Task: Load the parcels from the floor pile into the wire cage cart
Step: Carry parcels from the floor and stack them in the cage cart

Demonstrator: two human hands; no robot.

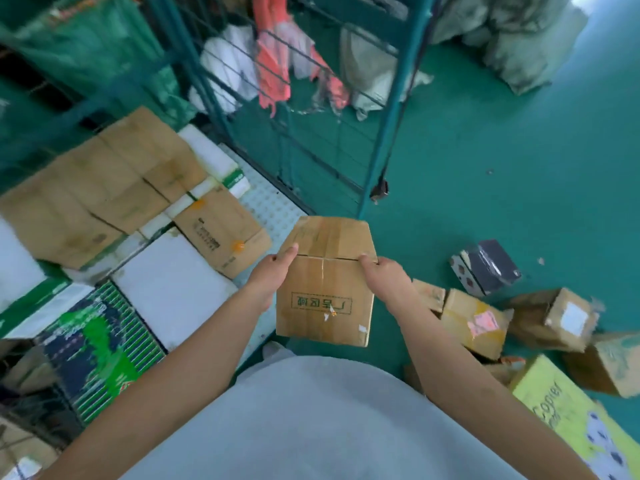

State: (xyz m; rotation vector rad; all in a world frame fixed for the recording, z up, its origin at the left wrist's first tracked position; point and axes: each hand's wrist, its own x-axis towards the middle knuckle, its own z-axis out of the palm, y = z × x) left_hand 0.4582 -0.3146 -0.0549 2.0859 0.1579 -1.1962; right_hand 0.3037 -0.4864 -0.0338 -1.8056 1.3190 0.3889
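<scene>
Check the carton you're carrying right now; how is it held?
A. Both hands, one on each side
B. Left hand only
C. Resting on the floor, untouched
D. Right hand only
A: the left hand and the right hand each grip a side of the cardboard carton, off the floor.

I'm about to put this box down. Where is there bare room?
Free: the white studded panel between the stacked cartons and the cage frame; also the green floor right of the frame. Crowded: the floor pile at lower right and the loaded stack at left.
</scene>
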